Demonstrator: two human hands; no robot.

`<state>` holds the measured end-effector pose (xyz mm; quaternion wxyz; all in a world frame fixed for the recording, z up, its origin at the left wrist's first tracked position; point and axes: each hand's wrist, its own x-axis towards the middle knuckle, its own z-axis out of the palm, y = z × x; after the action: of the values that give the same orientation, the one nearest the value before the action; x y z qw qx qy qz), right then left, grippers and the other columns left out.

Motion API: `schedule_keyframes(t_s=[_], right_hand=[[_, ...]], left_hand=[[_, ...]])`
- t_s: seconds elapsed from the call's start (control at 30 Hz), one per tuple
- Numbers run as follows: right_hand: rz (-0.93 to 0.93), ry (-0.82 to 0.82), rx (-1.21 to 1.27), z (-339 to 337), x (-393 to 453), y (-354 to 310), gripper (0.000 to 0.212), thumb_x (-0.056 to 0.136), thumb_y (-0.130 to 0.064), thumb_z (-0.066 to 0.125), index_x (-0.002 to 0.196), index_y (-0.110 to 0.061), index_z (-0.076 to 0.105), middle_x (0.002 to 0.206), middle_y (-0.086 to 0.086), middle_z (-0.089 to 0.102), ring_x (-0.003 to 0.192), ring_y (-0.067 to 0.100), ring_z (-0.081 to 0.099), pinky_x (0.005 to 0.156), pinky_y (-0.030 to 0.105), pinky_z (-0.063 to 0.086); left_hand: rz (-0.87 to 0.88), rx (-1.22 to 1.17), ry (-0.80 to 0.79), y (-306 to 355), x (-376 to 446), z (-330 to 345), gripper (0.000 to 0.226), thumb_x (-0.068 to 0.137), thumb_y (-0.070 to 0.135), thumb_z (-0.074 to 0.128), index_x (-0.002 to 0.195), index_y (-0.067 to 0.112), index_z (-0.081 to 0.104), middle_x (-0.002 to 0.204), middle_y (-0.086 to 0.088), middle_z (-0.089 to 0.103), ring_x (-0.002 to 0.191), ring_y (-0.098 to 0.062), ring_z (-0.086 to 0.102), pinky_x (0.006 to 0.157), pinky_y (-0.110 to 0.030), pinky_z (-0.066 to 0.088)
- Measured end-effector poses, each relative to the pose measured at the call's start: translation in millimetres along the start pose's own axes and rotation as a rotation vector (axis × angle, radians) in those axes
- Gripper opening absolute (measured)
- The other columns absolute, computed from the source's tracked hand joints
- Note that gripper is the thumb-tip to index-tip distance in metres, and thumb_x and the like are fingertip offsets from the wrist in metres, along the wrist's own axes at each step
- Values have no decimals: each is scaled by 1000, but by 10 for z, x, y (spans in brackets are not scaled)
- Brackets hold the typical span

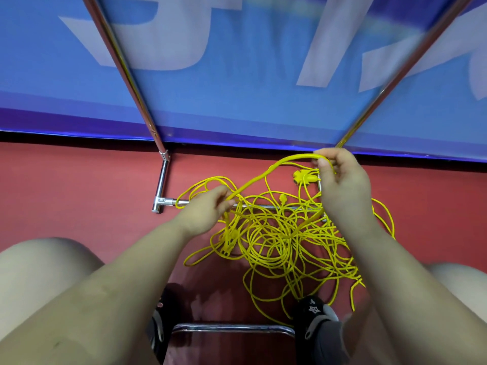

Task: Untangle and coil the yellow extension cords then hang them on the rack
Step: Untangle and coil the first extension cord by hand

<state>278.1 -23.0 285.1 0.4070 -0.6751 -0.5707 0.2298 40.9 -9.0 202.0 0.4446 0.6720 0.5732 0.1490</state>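
While tangle [284,243] lies uncoiled on floor, I read untangling step — left hand [208,212] and right hand [340,177] fingers pinch one strand [266,175]; next, draw it free.

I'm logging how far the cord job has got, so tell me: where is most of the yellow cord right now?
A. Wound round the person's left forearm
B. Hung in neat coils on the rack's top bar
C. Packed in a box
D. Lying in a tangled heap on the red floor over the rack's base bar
D: the yellow cord sprawls in loose loops on the red floor across the rack's base bar, with only one strand lifted between the left hand and the right hand.
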Motion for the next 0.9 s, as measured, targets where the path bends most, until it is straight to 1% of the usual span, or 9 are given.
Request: schedule_keyframes(t_s=[0.07, 0.13, 0.23, 0.3, 0.4, 0.5, 0.67, 0.77, 0.9], right_hand=[[-9, -57, -97, 19, 1, 60, 33, 92, -14, 53, 125, -14, 51, 122, 5, 56, 113, 18, 54, 99, 28, 39], [-61, -212, -154, 74, -50, 55, 47, 91, -17, 57, 135, -16, 42, 134, 3, 49, 116, 13, 47, 101, 20, 30], [-116, -439, -182, 219, -188, 10, 49, 91, -25, 57, 138, -21, 41, 137, -1, 48, 124, 12, 45, 101, 17, 28], [-132, -487, -152, 303, -241, 1, 44, 91, -27, 57, 133, -18, 48, 129, 1, 55, 120, 12, 50, 97, 17, 33], [-103, -444, -103, 379, -241, -24, 28, 88, -19, 62, 115, -13, 61, 104, -4, 58, 100, 10, 54, 90, 19, 39], [-44, -402, -56, 414, -223, -47, 14, 85, -15, 65, 99, -12, 66, 90, -4, 57, 85, 13, 56, 80, 24, 44], [-98, -307, 28, 392, -212, -107, 5, 87, -16, 62, 89, -21, 64, 87, -5, 59, 80, 11, 57, 75, 13, 44], [-5, -149, 234, 260, -125, -189, 14, 89, -21, 57, 83, -33, 54, 85, -3, 63, 81, 13, 64, 71, 28, 53], [44, 57, 271, 72, 20, -114, 14, 92, -19, 54, 86, -32, 54, 85, -1, 63, 83, 14, 66, 74, 37, 55]], left_hand=[[39, 3, 19, 38, -10, -37, 24, 94, 31, 54, 79, 13, 48, 76, -17, 61, 76, -33, 61, 76, -47, 49], [99, -22, 31, 121, -25, -49, 22, 93, 35, 52, 87, 15, 57, 70, -8, 58, 71, -27, 59, 72, -42, 50], [202, -42, 48, 342, -54, -62, 17, 96, 26, 51, 92, 13, 62, 57, 14, 50, 57, 0, 48, 61, -22, 41], [253, -56, 89, 463, -75, -75, 12, 96, 23, 51, 91, 21, 62, 58, 21, 52, 58, 5, 47, 59, -14, 36], [264, -106, 123, 494, -86, -106, 11, 95, 24, 53, 92, 22, 63, 69, 14, 55, 63, 2, 47, 65, -18, 38], [231, -166, 105, 422, -74, -117, 9, 94, 27, 55, 85, 29, 56, 67, 10, 48, 60, -4, 42, 62, -24, 38], [141, -191, 26, 373, -83, -110, 30, 93, 38, 51, 79, 12, 52, 64, 3, 48, 60, -13, 43, 63, -33, 41], [42, -147, -89, 229, -81, -72, 44, 86, 56, 51, 80, 13, 55, 72, -2, 57, 71, -21, 57, 78, -43, 48], [12, -39, -89, 92, -23, -20, 24, 95, 32, 53, 86, 10, 53, 78, -11, 61, 74, -27, 59, 79, -46, 49]])
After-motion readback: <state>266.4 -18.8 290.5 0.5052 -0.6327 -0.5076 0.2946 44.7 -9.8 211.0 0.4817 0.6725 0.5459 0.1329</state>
